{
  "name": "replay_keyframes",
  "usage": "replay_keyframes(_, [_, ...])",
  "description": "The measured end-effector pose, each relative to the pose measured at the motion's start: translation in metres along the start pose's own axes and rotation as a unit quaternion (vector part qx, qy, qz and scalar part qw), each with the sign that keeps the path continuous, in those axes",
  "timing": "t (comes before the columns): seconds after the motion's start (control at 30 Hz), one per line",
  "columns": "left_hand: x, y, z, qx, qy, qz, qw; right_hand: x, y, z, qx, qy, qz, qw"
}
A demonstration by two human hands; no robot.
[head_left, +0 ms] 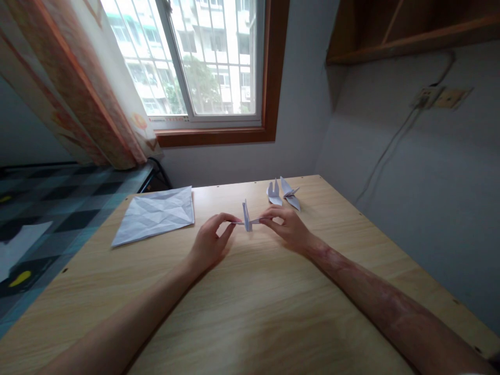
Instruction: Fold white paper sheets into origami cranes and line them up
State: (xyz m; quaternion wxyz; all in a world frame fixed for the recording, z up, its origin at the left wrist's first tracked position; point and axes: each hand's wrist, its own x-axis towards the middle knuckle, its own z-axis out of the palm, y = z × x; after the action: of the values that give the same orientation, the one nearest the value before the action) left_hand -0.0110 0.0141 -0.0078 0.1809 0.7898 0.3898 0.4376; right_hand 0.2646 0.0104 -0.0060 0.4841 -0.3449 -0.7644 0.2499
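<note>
A white folded paper crane (247,219) is held between my two hands, a little above the wooden table. My left hand (211,237) pinches one flat side of it between thumb and fingertips. On the opposite side, my right hand (287,226) grips the other wing the same way. The middle of the crane stands up narrow between them, seen nearly edge-on. Just beyond my right hand lie two more folded paper pieces: one with upright points (274,192) and a crane with spread wings (290,194).
Creased white paper sheets (156,213) lie at the table's left back. The light wooden table (234,312) meets the wall at the right. A bed with a checked cover (47,208) stands to the left. A window, curtain, shelf and plugged-in cord surround the table.
</note>
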Motion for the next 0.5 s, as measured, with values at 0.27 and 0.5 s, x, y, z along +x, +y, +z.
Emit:
replay_keyframes(0.27, [0.0, 0.003, 0.002, -0.018, -0.004, -0.044, 0.999, 0.02, -0.005, -0.045, -0.004, 0.036, 0.048, 0.998])
replay_keyframes(0.5, [-0.003, 0.006, 0.001, -0.04, -0.082, -0.061, 0.994, 0.028, 0.003, -0.134, 0.048, 0.104, 0.111, 0.987])
